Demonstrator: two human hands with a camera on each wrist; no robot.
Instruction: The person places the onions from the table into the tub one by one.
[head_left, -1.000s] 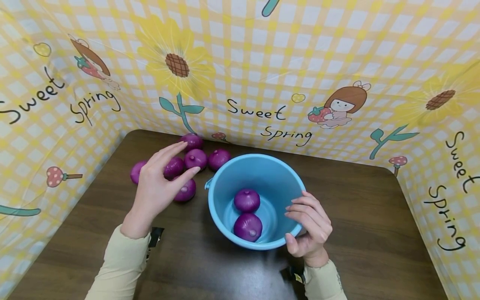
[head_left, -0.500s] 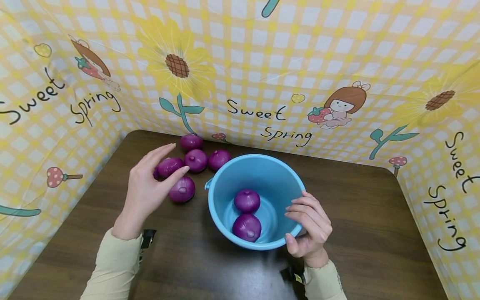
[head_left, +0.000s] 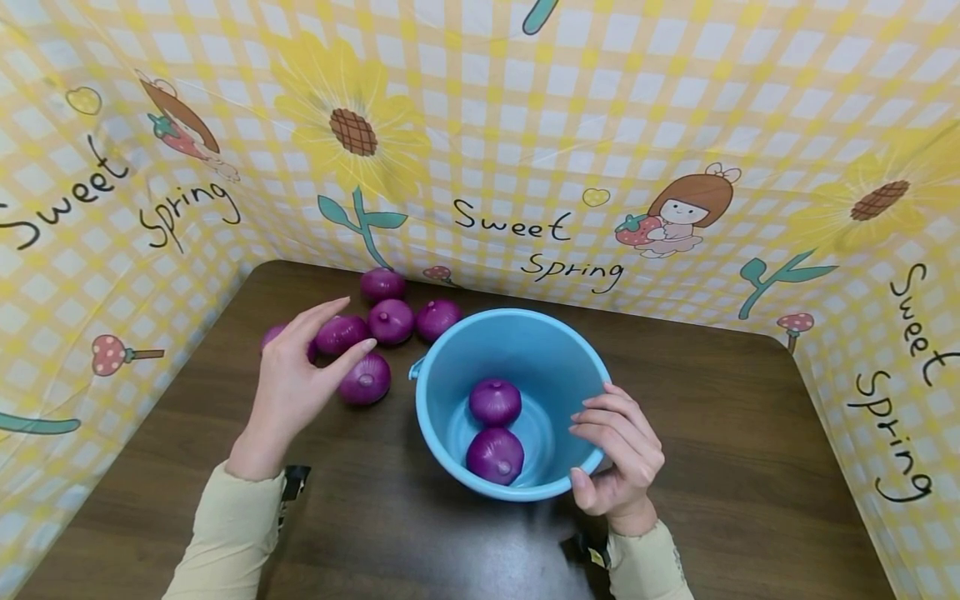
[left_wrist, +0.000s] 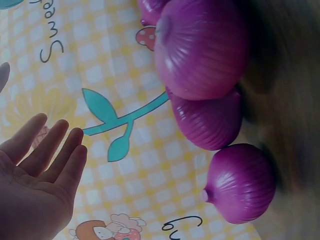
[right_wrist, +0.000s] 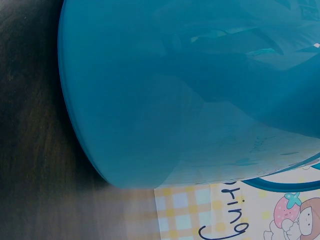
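In the head view my left hand [head_left: 288, 383] hovers with fingers and thumb apart at the left group of purple onions, holding nothing. Just beyond its thumb sits the nearest onion [head_left: 365, 380]; another onion [head_left: 341, 335] shows in the gap between thumb and fingers. The left wrist view shows the same spread hand [left_wrist: 40, 185] beside a large onion [left_wrist: 205, 50]. My right hand [head_left: 626, 450] grips the right rim of a light blue bucket [head_left: 517, 325]. Inside lie two onions, one [head_left: 495, 402] behind the other [head_left: 495, 456]. The bucket's wall [right_wrist: 175, 100] fills most of the right wrist view.
More onions lie at the back left, including one [head_left: 439, 320] close to the bucket's left side and one [head_left: 382, 285] by the cloth. A brown wooden table [head_left: 735, 467] carries everything. Yellow checked cloth [head_left: 480, 125] rises behind and along both sides.
My left hand has shifted left and slightly toward me, uncovering more of the onions, and then dipped a little. My right hand and the bucket have kept their place.
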